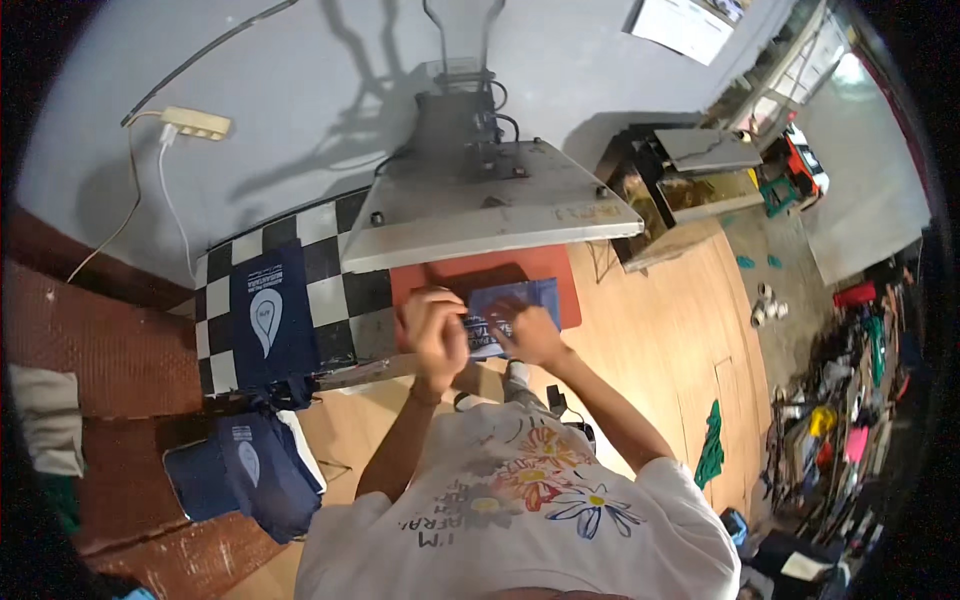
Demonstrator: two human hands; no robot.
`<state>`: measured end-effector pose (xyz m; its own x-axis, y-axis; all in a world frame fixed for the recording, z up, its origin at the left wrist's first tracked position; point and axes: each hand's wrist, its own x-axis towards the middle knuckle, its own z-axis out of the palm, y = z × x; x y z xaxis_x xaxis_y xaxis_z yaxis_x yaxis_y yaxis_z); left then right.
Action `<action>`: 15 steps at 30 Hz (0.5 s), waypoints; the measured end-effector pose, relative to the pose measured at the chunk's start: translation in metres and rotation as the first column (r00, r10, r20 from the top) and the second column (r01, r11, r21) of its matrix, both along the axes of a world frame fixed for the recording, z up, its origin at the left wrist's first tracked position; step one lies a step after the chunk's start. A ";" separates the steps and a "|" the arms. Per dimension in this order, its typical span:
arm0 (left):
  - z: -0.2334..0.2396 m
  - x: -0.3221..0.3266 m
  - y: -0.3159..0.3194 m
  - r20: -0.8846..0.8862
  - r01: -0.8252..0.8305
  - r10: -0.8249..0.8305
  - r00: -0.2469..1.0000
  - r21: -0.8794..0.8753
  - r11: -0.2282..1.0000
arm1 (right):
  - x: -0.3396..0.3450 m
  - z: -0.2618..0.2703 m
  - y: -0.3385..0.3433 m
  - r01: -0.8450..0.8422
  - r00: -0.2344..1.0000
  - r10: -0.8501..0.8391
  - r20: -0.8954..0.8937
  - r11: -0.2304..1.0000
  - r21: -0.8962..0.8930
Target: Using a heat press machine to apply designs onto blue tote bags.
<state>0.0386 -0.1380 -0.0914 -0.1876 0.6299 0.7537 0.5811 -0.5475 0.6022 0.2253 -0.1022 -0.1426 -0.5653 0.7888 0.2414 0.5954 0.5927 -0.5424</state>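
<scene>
A navy fabric piece with white print (541, 294) lies on the red pad (566, 262) of a heat press, below its raised grey upper plate (487, 217). My right hand (529, 334) rests on the printed face of the fabric with its fingers bent. At the fabric's left edge is my left hand (437, 330), blurred, its fingers curled; whether it pinches the edge cannot be made out. Left of the press, another navy printed piece (274, 322) lies flat on a black-and-white checkered table top (330, 300).
More navy printed pieces (262, 472) are stacked at the lower left. A power strip (196, 124) hangs on the wall. Right of the press stands an open-fronted box or cabinet (675, 195). A green cloth (710, 446) lies on the wood-look floor, with heaped clothes farther right.
</scene>
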 end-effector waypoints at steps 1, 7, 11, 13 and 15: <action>-0.023 0.001 -0.007 -0.128 0.009 -0.030 0.991 -0.161 0.987 | -0.009 -0.022 -0.005 -0.037 0.999 0.040 -0.035 0.997 0.074; -0.161 -0.032 -0.016 -0.137 0.126 -0.231 0.963 -0.527 0.841 | -0.048 -0.107 -0.018 -0.126 0.967 0.073 0.246 0.970 0.206; -0.153 -0.053 -0.025 -0.550 -0.096 -0.237 0.800 -0.509 0.855 | -0.025 -0.111 -0.018 -0.024 0.949 -0.040 0.311 0.979 0.201; -0.154 -0.066 -0.035 -0.601 -0.157 -0.225 0.767 -0.517 0.842 | -0.002 -0.097 -0.014 0.082 0.952 -0.125 0.280 0.984 0.161; -0.156 -0.076 -0.035 -0.605 -0.188 -0.159 0.780 -0.469 0.863 | 0.033 -0.108 -0.003 0.204 0.935 -0.242 0.258 0.965 0.164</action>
<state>-0.0374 -0.1725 -0.2474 0.1855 0.9348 0.3029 0.9156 -0.2764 0.2922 0.2580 -0.1054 -0.2508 -0.4374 0.8735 0.2137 0.8344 0.4828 -0.2657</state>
